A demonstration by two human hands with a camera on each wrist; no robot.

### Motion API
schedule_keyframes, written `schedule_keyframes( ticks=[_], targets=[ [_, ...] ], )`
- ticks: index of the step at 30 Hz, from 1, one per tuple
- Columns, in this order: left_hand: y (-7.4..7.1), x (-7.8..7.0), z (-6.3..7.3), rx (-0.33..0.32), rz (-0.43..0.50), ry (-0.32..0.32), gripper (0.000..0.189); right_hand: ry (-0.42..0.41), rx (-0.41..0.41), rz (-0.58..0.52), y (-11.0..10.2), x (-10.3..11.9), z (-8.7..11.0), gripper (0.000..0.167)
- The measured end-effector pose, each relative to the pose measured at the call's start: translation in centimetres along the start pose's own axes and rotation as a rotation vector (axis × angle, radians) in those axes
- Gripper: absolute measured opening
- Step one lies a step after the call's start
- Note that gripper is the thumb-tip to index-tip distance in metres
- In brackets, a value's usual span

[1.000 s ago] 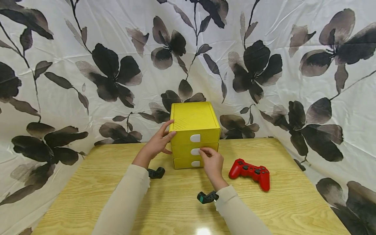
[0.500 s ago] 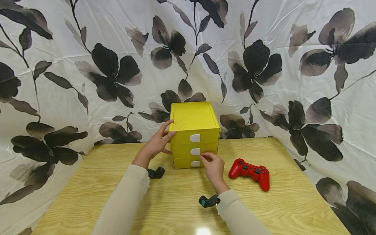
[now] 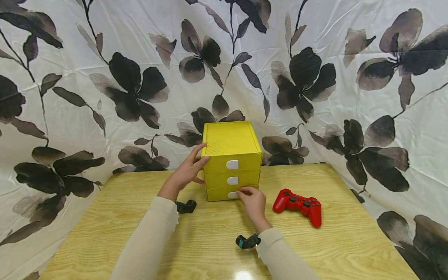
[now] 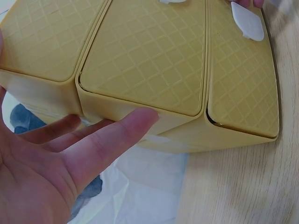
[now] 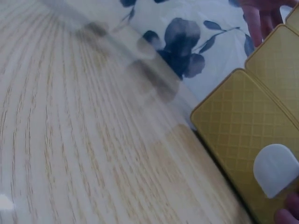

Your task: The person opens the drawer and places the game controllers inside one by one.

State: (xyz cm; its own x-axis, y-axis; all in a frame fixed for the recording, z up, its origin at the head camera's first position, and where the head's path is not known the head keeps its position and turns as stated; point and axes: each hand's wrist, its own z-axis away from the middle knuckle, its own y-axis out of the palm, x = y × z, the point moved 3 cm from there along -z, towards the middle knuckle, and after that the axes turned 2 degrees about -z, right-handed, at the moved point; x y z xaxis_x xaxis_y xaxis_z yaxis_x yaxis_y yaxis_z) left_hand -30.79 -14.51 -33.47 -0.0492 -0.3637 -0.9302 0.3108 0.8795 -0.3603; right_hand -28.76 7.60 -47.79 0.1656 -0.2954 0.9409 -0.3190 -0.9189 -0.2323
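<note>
A yellow three-tier drawer box (image 3: 231, 138) stands on the table, each drawer front bearing a white tab handle. My left hand (image 3: 184, 172) rests against the box's left side. In the left wrist view its fingers (image 4: 112, 137) reach out straight, with one fingertip at the edge of the middle drawer. My right hand (image 3: 253, 200) is at the bottom drawer, thumb and forefinger pinching the side of its white handle (image 3: 232, 195). The right wrist view catches only those fingertips (image 5: 287, 215), beside the handle (image 5: 276, 167).
To the right of the box lies a red game controller (image 3: 297, 207) on the wooden table (image 3: 210, 241). Behind, a white cloth (image 3: 140, 35) with dark flowers hangs along the table's back edge. Black straps (image 3: 248, 241) sit at both wrists.
My right hand has come down from the middle drawer's handle to the bottom drawer's handle. The left hand keeps its place on the box, and the controller has not moved.
</note>
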Motion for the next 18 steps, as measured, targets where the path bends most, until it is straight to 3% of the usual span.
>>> schedule_keyframes(
  ticks=[8, 18],
  targets=[
    [0.0, 0.1, -0.1, -0.007, 0.000, -0.002, 0.063, 0.028, 0.007, -0.023, 0.7, -0.6, 0.1, 0.010],
    [-0.2, 2.6, -2.0, -0.039, -0.004, 0.022, 0.060, 0.052, -0.011, -0.070, 1.2, -0.9, 0.2, 0.012]
  ],
)
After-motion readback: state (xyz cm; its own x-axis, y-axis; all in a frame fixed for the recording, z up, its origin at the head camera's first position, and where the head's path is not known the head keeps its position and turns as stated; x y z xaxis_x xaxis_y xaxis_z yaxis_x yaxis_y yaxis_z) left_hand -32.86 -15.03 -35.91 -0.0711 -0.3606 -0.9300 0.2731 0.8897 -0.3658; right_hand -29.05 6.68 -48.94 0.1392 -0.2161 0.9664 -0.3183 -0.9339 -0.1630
